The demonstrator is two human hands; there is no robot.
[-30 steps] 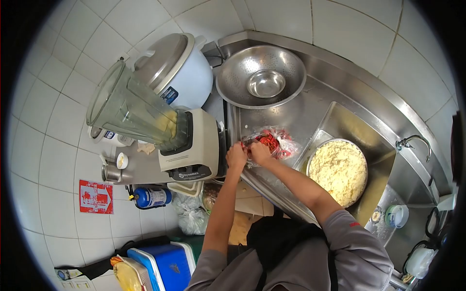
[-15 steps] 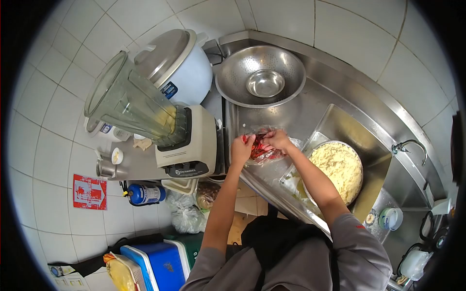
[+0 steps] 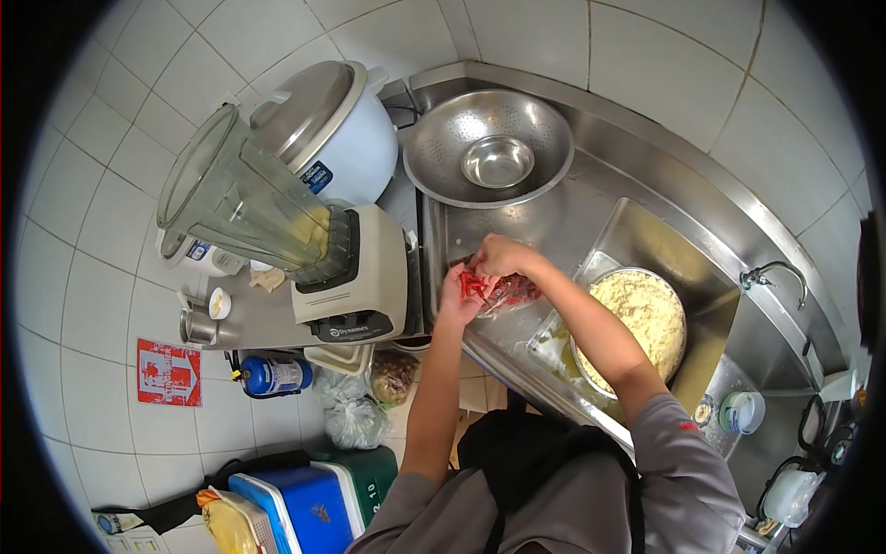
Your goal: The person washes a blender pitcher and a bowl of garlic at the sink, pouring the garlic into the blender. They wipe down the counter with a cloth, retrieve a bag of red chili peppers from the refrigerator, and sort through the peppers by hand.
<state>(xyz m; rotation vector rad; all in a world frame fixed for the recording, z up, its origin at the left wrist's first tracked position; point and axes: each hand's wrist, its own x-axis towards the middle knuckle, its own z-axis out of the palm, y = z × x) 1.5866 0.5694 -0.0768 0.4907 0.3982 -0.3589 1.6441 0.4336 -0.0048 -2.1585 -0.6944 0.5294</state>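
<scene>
My left hand [image 3: 456, 297] is cupped around several red chili peppers [image 3: 473, 284], which show in its palm. Right over that palm, my right hand [image 3: 503, 257] has its fingers pinched together at the chili peppers; its fingertips are partly hidden. Under and beside both hands, a clear plastic bag [image 3: 513, 297] with more dark red chili peppers lies on the steel counter [image 3: 572, 222]. To the right, a round bowl of pale yellow grated food [image 3: 639, 319] sits in the sink basin.
A blender [image 3: 355, 277] with yellow chunks in its jar stands left of my hands, before a large rice cooker [image 3: 346, 138]. Behind my hands, a steel colander [image 3: 443, 171] holds a small metal bowl [image 3: 498, 162]. A faucet [image 3: 775, 274] rises at the right.
My right hand has moved left from the bag to my left palm. The left hand has turned, and red chili peppers now show in it.
</scene>
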